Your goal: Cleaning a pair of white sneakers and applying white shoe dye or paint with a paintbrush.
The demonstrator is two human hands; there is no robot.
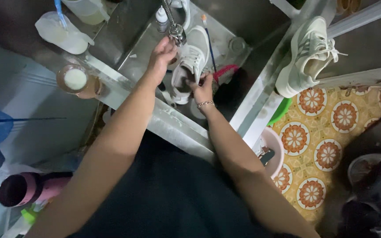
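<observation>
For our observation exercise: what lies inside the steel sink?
Inside the sink: a white sneaker held by the right hand, and a red-handled brush. The bottom beneath the sneaker is hidden.

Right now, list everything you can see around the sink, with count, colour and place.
sneaker in sink: one, white, under the tap
tap: one, metal, above the sink
sneaker on ledge: one, white, right of the sink
brush: one, red, in the sink
cup: one, clear with white lid, left counter
bowl: one, pink, on the patterned floor
bottle: one, pink, lower left
left hand: at the tap
right hand: gripping the sneaker in the sink, bracelet on wrist
</observation>
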